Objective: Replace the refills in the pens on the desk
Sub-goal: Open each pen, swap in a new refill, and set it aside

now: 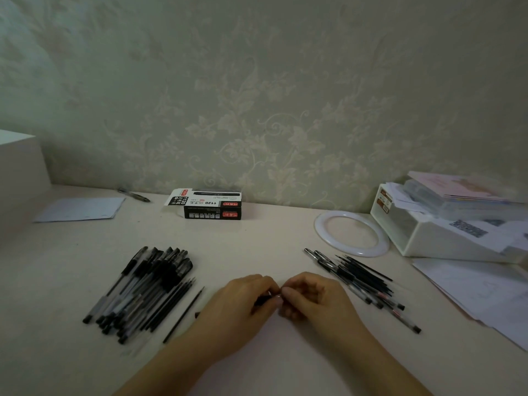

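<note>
My left hand (238,302) and my right hand (313,297) meet at the middle of the desk, fingertips together on a black pen (263,299), most of it hidden under the left palm. What the right fingers pinch is too small to tell. A pile of capped black pens (143,287) lies to the left, with loose thin black refills (183,314) beside it. To the right lies a second heap of pens and refills (361,278).
A black-and-white pen box (210,207) stands open near the wall. A white ring (351,232), a white storage box (434,230) topped with books, and loose papers (480,292) fill the right side. A sheet of paper (80,210) and one pen (133,194) lie far left.
</note>
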{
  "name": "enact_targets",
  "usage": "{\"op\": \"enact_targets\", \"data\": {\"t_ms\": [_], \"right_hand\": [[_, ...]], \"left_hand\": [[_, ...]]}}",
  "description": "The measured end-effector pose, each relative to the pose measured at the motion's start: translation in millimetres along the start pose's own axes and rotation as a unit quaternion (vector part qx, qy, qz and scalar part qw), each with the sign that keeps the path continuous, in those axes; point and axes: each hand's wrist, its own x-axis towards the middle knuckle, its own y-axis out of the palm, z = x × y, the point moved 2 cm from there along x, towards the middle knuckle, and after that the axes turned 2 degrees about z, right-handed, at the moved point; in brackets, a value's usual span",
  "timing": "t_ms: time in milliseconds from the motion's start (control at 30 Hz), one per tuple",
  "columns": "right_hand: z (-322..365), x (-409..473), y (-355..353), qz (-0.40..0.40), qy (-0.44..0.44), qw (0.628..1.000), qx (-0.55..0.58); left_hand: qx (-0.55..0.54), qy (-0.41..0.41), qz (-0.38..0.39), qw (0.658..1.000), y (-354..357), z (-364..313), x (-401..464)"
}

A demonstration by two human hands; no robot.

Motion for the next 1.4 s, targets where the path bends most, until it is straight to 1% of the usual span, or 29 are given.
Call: {"op": "enact_targets", "data": {"t_ms": [67, 200, 333, 433, 633, 833, 1000, 1133, 1200, 1267, 1333, 1400], "right_hand": [[0.3, -1.4, 2.1, 0.018, -0.009, 1.000, -0.024], [-0.4, -0.9, 2.0, 0.026, -0.006, 1.000, -0.009], [-1.3, 0.4, -1.1, 0.021, -0.018, 1.000, -0.009], [-2.3, 1.2, -2.7, 0.017, -0.017, 1.000, -0.001], [-1.6, 0.8, -1.8, 0.029, -0.028, 0.999, -0.013], [-0.6, 0.0, -1.0, 0.033, -0.027, 0.999, -0.002], [0.8, 0.1, -3.0, 0.020, -0.027, 0.999, 0.004], [1.1, -0.3, -2.4, 0.012, -0.030, 0.999, -0.001], [1.7, -1.0, -2.6, -0.009, -0.042, 0.999, -0.023], [3.1, -1.3, -5.9, -0.056, -0.054, 0.995, -0.055], [5.0, -1.7, -12.9, -0.115, -0.068, 0.986, -0.105], [6.6, -3.1, -18.4, -0.145, -0.079, 0.973, -0.163]], "left_hand": [[0.016, -0.004, 0.012, 1.000, 1.8, 1.2, -0.2], [0.036, -0.010, 0.017, 0.999, 2.4, 1.7, -1.4], [0.009, -0.002, 0.033, 0.999, 1.9, -0.4, 0.9], [0.017, -0.002, 0.042, 0.999, 1.7, -0.8, 0.8], [0.062, -0.012, 0.038, 0.997, -1.6, -0.4, -1.9], [0.061, -0.028, 0.039, 0.997, -2.5, -2.8, -2.9], [0.077, -0.037, 0.024, 0.996, -7.5, -4.7, -4.3], [0.085, -0.051, 0.031, 0.995, -3.3, -6.2, -4.2], [0.076, -0.055, 0.027, 0.995, -4.4, -7.3, -4.0], [0.065, -0.065, 0.019, 0.996, -7.6, -8.4, -3.9], [0.056, -0.075, 0.012, 0.995, -9.5, -8.7, -4.4], [0.042, -0.082, 0.005, 0.996, -10.1, -9.3, -4.6]]}}
